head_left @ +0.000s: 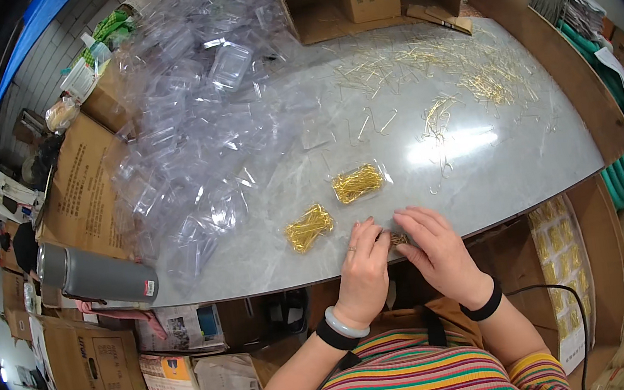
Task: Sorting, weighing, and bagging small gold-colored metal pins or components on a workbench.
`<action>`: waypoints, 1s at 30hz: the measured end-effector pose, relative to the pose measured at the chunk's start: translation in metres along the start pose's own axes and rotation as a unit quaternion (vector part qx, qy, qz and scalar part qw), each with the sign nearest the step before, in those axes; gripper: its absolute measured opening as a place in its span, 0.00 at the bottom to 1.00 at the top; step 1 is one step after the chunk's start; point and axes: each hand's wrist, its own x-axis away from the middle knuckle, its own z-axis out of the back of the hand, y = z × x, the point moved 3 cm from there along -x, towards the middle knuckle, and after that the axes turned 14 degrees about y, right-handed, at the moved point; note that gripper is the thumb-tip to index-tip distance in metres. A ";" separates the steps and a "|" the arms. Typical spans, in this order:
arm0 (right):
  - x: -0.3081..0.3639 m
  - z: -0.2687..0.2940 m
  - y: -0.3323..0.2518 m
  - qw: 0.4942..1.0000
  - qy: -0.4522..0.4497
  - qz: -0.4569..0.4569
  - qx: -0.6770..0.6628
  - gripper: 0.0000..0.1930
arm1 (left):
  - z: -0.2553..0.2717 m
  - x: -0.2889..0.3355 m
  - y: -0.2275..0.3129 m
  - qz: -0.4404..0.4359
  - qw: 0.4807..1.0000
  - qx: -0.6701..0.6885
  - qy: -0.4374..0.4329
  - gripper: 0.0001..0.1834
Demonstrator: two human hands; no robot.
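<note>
At the near edge of the grey table [282,269], my left hand [363,273] and my right hand [437,251] come together around a small bunch of brass-coloured wire hooks [398,240]. Fingers of both hands are bent in on its sides, hiding most of it. Just beyond my left hand lies a loose bundle of gold hooks [308,229]. Farther off, a clear plastic shell filled with gold hooks [358,183] rests on the table. Many loose hooks [497,80] are strewn over the far right, with several single ones nearer the middle.
A big heap of clear plastic shells [202,123] covers the table's left side. A grey bottle [104,275] lies at the left edge. An open cardboard box [312,8] stands at the back, beside a brush [440,19]. Cardboard [562,71] walls the right side.
</note>
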 end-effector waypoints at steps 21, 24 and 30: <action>0.030 -0.013 0.009 0.962 0.089 0.240 0.096 0.17 | 0.039 -0.006 -0.003 0.000 0.994 0.104 -0.032 0.20; 0.030 -0.012 0.011 0.964 0.091 0.239 0.074 0.17 | 0.064 -0.006 -0.010 -0.027 0.997 0.073 0.026 0.21; 0.027 -0.011 0.010 0.970 0.106 0.215 0.043 0.15 | 0.084 -0.012 -0.057 0.023 0.985 -0.169 0.033 0.38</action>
